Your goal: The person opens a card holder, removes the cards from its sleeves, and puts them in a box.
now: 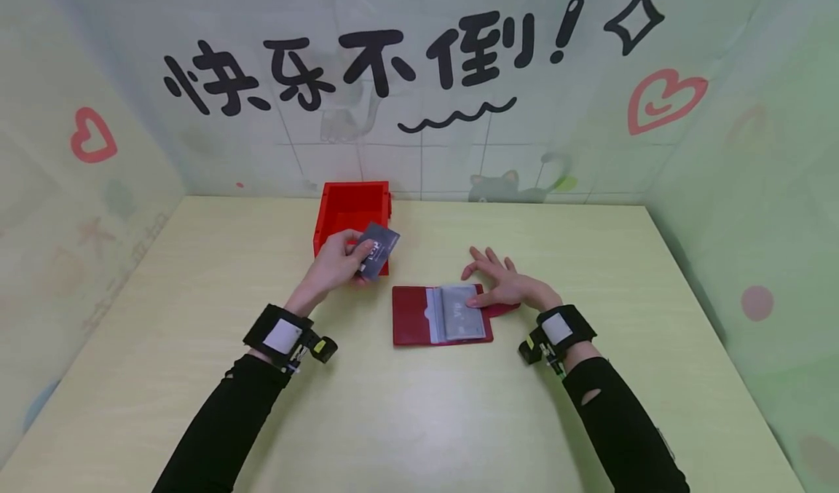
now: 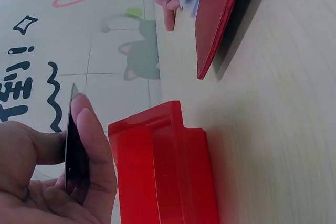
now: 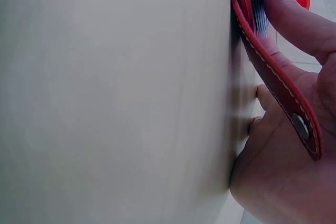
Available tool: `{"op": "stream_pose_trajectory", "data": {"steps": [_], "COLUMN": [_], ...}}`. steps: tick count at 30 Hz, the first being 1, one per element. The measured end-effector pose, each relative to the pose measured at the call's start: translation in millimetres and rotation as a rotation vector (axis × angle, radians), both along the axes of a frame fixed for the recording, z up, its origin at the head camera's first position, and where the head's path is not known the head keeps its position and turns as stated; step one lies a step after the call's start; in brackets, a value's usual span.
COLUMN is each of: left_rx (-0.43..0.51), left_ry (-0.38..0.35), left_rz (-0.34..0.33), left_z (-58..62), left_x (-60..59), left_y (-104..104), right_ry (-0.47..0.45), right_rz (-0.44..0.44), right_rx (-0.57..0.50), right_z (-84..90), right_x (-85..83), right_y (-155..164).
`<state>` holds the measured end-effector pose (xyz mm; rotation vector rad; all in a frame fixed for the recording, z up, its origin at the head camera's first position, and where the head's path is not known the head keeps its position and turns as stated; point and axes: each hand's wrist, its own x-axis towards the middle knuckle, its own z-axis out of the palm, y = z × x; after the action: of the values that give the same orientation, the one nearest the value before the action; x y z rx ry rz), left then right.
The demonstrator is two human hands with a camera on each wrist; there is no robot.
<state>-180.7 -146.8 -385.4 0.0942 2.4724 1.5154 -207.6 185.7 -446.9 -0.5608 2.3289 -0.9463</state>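
Note:
A dark grey card (image 1: pixel 378 250) with pale printing is pinched between the thumb and fingers of my left hand (image 1: pixel 334 263). In the left wrist view the card (image 2: pixel 74 148) appears nearly edge-on. This hand is over the front part of a red plastic bin (image 1: pixel 354 203). To its right, a red card holder (image 1: pixel 410 318) lies open on the table, with a stack of clear sleeves (image 1: pixel 462 314) inside. The thumb of my right hand (image 1: pixel 507 287) rests on the sleeves, its other fingers spread beyond the holder. Beneath that hand, the holder's strap (image 3: pixel 278 80) shows a metal snap.
The pale wooden table (image 1: pixel 419 420) reaches back to a printed curtain (image 1: pixel 564 129) with black lettering. Printed side panels (image 1: pixel 741 209) border the table left and right. Each wrist wears a strapped camera (image 1: pixel 323 348).

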Motion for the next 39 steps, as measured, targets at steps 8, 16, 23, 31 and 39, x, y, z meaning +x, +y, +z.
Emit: {"op": "stream_pose_trajectory", "data": {"steps": [8, 16, 23, 31, 39], "left_rx": [0.019, -0.005, -0.066, -0.186, -0.295], "left_ry": [0.141, 0.187, 0.177, 0.205, 0.215], "left_rz": [0.189, 0.249, 0.243, 0.231, 0.170], "left_z": [-5.6, -10.1, -12.1, -18.8, -17.7], "left_x": [-5.6, -13.7, -19.7, -24.4, -31.3], "left_y": [-1, -5, -2, 1, 1], "right_ry": [0.003, -0.003, 0.003, 0.005, 0.001], "right_rz": [0.002, 0.006, 0.018, 0.009, 0.010], "right_rx": [0.001, -0.003, -0.007, 0.007, 0.009], "right_z": [0.8, 1.1, -0.6, -0.9, -2.8], "right_x": [-0.9, -2.0, -1.8, -1.1, -1.1], "right_y": [1, 1, 0, 0, 1]}}
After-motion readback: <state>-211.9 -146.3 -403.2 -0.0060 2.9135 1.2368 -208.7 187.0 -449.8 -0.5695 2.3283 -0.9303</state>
